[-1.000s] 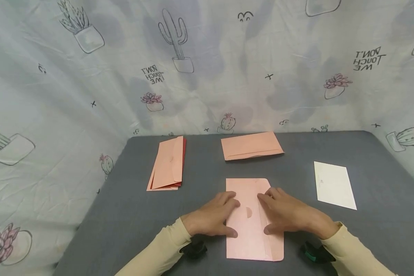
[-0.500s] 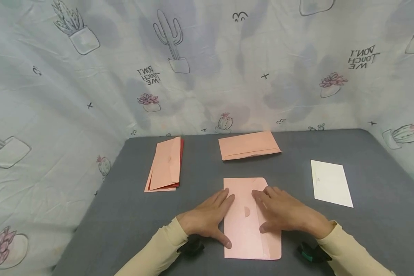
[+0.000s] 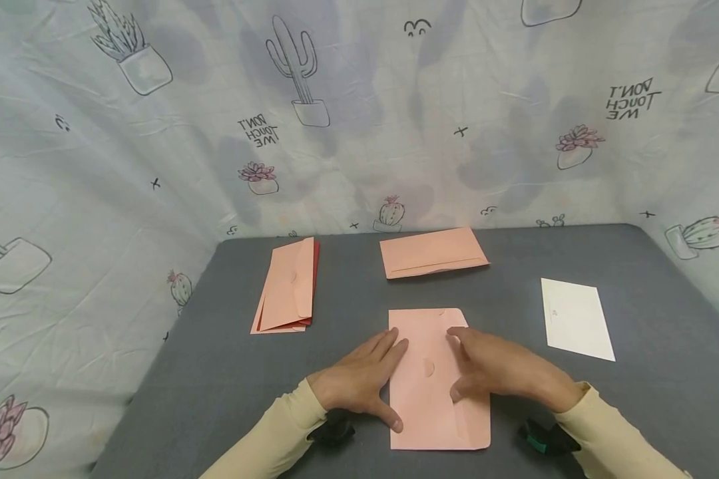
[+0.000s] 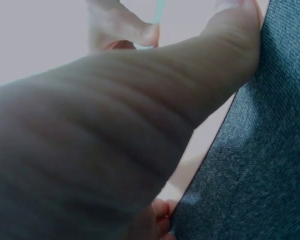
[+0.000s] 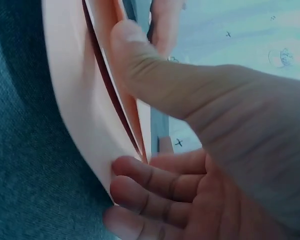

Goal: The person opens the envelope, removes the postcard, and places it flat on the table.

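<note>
Noting pink envelope [image 3: 425,402] flat on desk [image 3: 216,399], roughly midway between left and right edges, well short of the far edge. Likely light, thin, easily creased, apt to slide under a sideways push. Best taken by the rim of the parted right side, with the opposite long edge steadied. Observing left hand [image 3: 359,380] splayed over the left long edge; right hand [image 3: 497,364] arched over the parted side, fingers loosely bent, thumb well apart, without evident pinch.
</note>
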`<state>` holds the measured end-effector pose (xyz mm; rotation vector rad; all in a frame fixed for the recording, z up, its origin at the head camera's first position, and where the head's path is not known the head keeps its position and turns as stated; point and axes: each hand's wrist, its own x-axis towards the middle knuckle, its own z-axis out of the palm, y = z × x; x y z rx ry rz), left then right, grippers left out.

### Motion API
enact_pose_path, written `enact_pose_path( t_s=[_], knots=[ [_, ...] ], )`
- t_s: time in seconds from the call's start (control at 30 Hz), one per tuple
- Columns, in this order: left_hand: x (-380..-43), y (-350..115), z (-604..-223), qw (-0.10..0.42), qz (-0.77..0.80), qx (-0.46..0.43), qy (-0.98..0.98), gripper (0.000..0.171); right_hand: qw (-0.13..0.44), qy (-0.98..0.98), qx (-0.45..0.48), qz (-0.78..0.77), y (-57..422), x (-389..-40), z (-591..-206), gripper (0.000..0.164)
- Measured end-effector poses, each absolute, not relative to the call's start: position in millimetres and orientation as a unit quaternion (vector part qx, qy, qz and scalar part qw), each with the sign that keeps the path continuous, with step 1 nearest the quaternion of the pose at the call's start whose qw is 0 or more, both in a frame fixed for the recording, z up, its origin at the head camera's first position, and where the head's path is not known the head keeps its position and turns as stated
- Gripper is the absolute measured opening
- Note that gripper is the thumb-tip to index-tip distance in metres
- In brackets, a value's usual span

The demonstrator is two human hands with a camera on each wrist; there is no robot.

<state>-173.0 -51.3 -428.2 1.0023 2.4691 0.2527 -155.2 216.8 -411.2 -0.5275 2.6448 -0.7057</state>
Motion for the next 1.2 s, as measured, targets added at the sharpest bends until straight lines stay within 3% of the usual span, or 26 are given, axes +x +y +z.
enact_pose_path(
  t_s=[0.17, 0.3, 0.57, 0.67, 0.8, 1.0, 1.2],
  knots=[
    [-173.5, -51.1, -429.1, 0.230, 0.090, 0.361, 0.899, 0.132, 0.146, 0.937, -0.230, -0.219, 220.8, -158.7, -411.0, 0.059],
    [-172.8, -51.6, -428.9, 0.228, 0.090, 0.344, 0.906, 0.131, 0.129, 0.925, -0.276, -0.226, 223.1, -161.1, -412.0, 0.048],
    [-171.7, -51.1, -427.8, 0.227, 0.089, 0.328, 0.913, 0.129, 0.165, 0.898, -0.299, -0.278, 222.8, -161.0, -414.5, 0.052],
    [-171.9, -50.8, -427.9, 0.225, 0.086, 0.329, 0.913, 0.129, 0.195, 0.879, -0.284, -0.329, 221.3, -161.3, -415.4, 0.043],
    [-172.3, -50.6, -427.9, 0.220, 0.086, 0.329, 0.914, 0.130, 0.251, 0.821, -0.214, -0.467, 217.0, -165.6, -417.7, 0.034],
    [-172.6, -50.3, -428.7, 0.224, 0.089, 0.325, 0.914, 0.129, 0.308, 0.737, -0.098, -0.594, 214.8, -171.1, -425.1, 0.053],
    [-173.1, -48.9, -428.3, 0.233, 0.090, 0.328, 0.911, 0.125, 0.299, 0.755, -0.069, -0.579, 212.9, -173.1, -436.4, 0.033]
  ],
)
